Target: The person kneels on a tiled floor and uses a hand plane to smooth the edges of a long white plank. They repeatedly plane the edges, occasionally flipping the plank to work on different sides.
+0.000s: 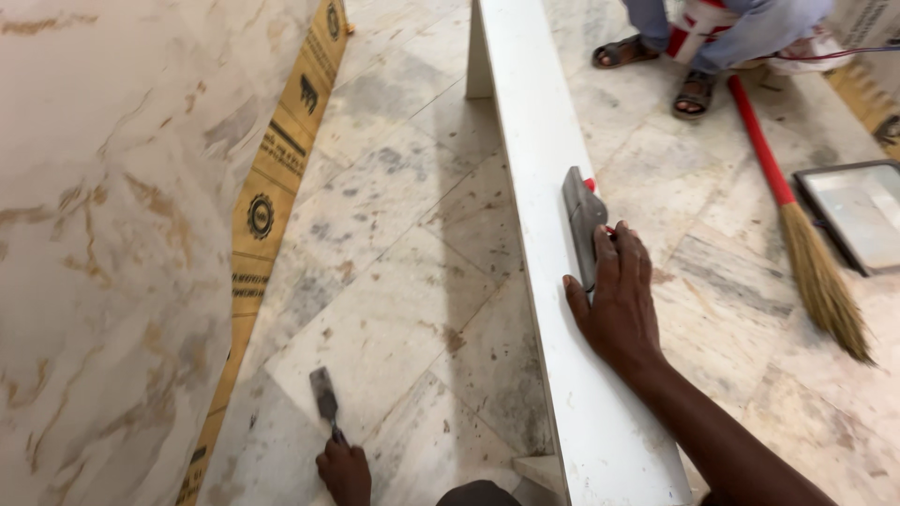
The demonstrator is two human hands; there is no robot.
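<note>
A long white board (534, 159) stands on edge across the stone floor, running away from me. My right hand (614, 300) lies flat on its top edge, fingers over a grey metal tool (581, 230) with a red part behind it. My left hand (344, 471) is low at the frame's bottom, gripping the handle of a flat-bladed chisel (324, 398) whose blade points up over the floor.
A marble-patterned sheet (103, 234) with a brown printed edge strip (267, 197) fills the left. Another person's sandalled feet (694, 89) are at the top right beside a red-handled broom (797, 234) and a dark framed tray (858, 215).
</note>
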